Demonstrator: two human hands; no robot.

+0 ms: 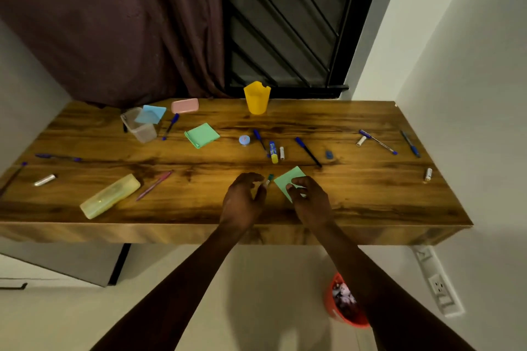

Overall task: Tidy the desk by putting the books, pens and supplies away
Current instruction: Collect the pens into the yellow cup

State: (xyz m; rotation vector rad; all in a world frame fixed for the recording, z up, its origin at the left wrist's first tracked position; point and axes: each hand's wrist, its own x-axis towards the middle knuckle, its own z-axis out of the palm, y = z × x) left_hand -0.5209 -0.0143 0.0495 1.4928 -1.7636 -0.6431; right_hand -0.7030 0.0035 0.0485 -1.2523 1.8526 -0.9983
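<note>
Fingers point(258, 179) of the left hand point(243, 199) are curled round a short green-capped marker point(268, 179), its cap pointing away from the person. Those of the right hand point(309, 198) pinch a green pad point(286, 179) at its near corner, thumb on its upper face. Both hands sit close together over the near middle of the worktop point(356, 196), the marker just beside the pad. Whether the pad is lifted clear of the wood cannot be told. Judgement: two small items are being gathered at once, one per hand, to save a trip. Likely destinations are the yellow cup point(256, 98) at the far edge for the marker, and the clear tub point(139, 127) at the far left, with blue notes point(151, 114) lying on its rim, for the pad. Outstanding: a second pad point(202, 135), a glue stick point(273, 152), a long yellow case point(109, 196) near the front left, and pens point(308, 151) scattered well apart across the surface. The task appears to be at an early stage.
</note>
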